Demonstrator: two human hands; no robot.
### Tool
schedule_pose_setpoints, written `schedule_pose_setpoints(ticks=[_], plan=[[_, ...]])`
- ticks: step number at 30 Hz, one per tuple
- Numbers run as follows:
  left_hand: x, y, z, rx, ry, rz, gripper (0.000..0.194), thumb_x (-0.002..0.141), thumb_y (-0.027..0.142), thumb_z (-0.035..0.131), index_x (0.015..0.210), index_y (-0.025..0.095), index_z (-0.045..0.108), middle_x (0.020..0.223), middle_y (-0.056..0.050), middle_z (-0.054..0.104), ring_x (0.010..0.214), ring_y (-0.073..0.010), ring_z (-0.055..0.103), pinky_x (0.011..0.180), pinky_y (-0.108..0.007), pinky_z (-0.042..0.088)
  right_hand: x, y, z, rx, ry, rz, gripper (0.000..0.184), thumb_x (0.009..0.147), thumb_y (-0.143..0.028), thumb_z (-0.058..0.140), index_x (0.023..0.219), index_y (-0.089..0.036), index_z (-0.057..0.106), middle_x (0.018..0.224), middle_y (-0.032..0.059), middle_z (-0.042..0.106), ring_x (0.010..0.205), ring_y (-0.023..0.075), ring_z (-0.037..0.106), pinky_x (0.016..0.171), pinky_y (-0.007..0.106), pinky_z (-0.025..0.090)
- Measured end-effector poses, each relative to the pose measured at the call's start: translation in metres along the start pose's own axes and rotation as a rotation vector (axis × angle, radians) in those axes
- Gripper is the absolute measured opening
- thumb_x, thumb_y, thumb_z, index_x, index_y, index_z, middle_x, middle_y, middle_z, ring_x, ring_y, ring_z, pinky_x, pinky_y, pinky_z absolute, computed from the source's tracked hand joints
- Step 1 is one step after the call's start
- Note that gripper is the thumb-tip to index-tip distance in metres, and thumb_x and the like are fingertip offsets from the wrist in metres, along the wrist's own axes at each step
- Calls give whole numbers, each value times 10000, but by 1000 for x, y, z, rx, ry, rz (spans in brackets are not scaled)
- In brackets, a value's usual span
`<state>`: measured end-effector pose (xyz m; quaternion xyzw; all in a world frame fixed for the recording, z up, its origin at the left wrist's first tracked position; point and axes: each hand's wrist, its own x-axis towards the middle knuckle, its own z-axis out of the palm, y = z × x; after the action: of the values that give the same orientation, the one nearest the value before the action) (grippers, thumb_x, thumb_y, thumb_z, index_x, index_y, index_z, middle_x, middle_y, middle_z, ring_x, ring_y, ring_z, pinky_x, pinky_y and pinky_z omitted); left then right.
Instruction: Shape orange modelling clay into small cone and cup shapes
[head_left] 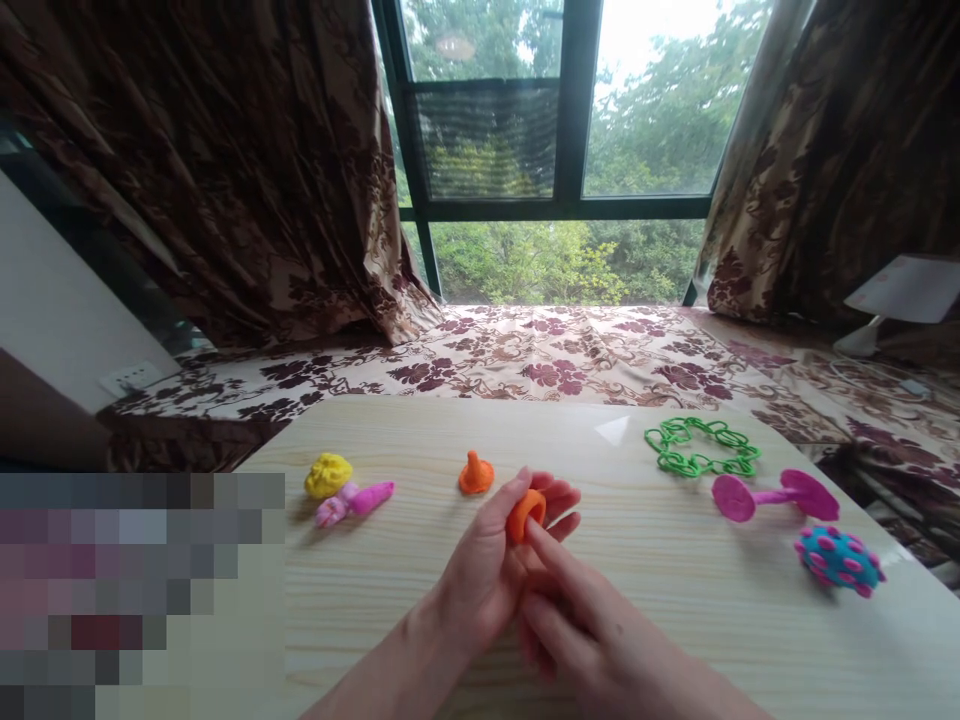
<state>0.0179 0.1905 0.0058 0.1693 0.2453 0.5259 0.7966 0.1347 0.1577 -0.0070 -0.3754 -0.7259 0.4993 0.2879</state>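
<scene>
A small hollow cup of orange modelling clay (525, 518) rests in my left hand (491, 565), whose thumb and fingers curve around it. The tip of the index finger of my right hand (574, 610) presses into the cup's opening. That hand's other fingers are curled in below, partly hidden, with nothing visible in them. Just beyond my left hand, an orange clay piece (476, 474) with a round base and a pointed stem sits on the table.
On the pale wooden table (390, 600), a yellow clay lump (328, 475) and a pink clay piece (360, 500) lie left. To the right are a green clay chain (701, 465), a magenta dumbbell shape (776, 495) and a blue, pink-dotted egg shape (840, 560).
</scene>
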Motion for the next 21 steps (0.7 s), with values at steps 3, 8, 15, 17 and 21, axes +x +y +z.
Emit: schedule_pose_setpoints(ticks=[3, 8, 15, 17, 21], plan=[[0, 0, -2, -13, -29, -24, 164, 787, 289, 522, 782, 136, 580, 779, -27, 579, 840, -160, 582, 956, -362, 373, -2, 6, -2, -337, 52, -83, 519, 817, -138, 340, 1320, -217, 241, 730, 6, 570, 593, 124, 494, 560, 238, 382], [1, 2, -5, 0, 15, -31, 213, 778, 300, 531, 657, 127, 552, 693, -15, 546, 797, -155, 582, 920, -356, 404, -2, 5, -6, -753, -21, -111, 675, 684, -118, 397, 1331, -195, 221, 824, 53, 601, 652, 173, 525, 551, 254, 375], [2, 1, -7, 15, 46, -22, 221, 767, 299, 544, 634, 123, 555, 679, -21, 548, 758, -145, 587, 863, -322, 449, 3, 2, 5, -904, -85, -28, 737, 603, -122, 405, 1324, -117, 251, 922, 134, 598, 732, 248, 553, 551, 302, 406], [0, 3, -4, 20, 25, -13, 200, 777, 291, 530, 680, 121, 573, 728, -35, 571, 794, -160, 591, 887, -336, 434, 2, 6, 4, -816, -51, -58, 720, 624, -124, 409, 1325, -134, 249, 881, 116, 602, 698, 226, 546, 552, 294, 404], [-3, 6, 1, 55, -47, 18, 218, 810, 298, 476, 903, 133, 584, 995, -86, 579, 1007, -215, 531, 965, -381, 357, 0, 3, -5, -351, 93, -25, 528, 781, -144, 341, 1306, -178, 288, 692, 19, 555, 586, 135, 487, 563, 246, 396]])
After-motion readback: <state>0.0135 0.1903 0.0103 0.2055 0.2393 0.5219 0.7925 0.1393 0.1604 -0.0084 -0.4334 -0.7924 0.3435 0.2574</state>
